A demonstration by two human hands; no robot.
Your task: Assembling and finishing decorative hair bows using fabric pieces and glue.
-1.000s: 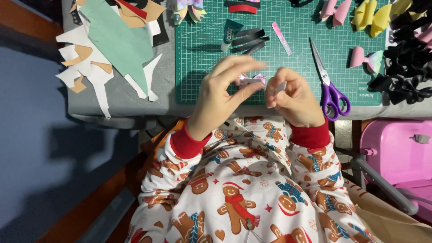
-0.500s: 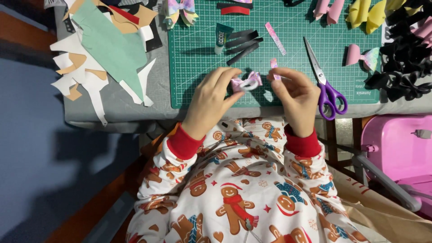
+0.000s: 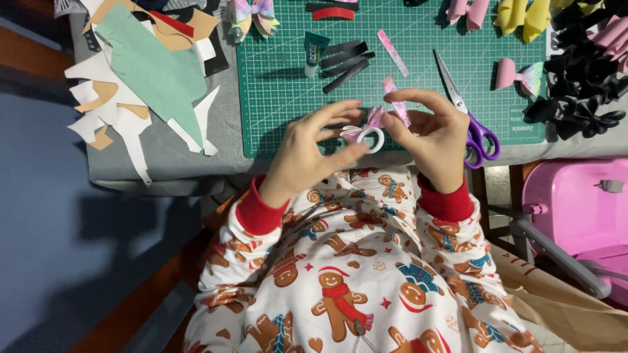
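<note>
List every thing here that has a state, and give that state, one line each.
left hand: pinching the pink bow piece
right hand: gripping the pink strip
pink bow piece: folded into loops, held above the mat
pink strip: raised, in the fingers
scissors: closed, lying on the cutting mat
glue tube: capped, lying flat

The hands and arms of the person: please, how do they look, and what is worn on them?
Both hands are bare, the left hand and the right hand alike: no gloves, and no rings or watch that I can make out. The sleeves are white with gingerbread figures, ending in plain red cuffs.
</note>
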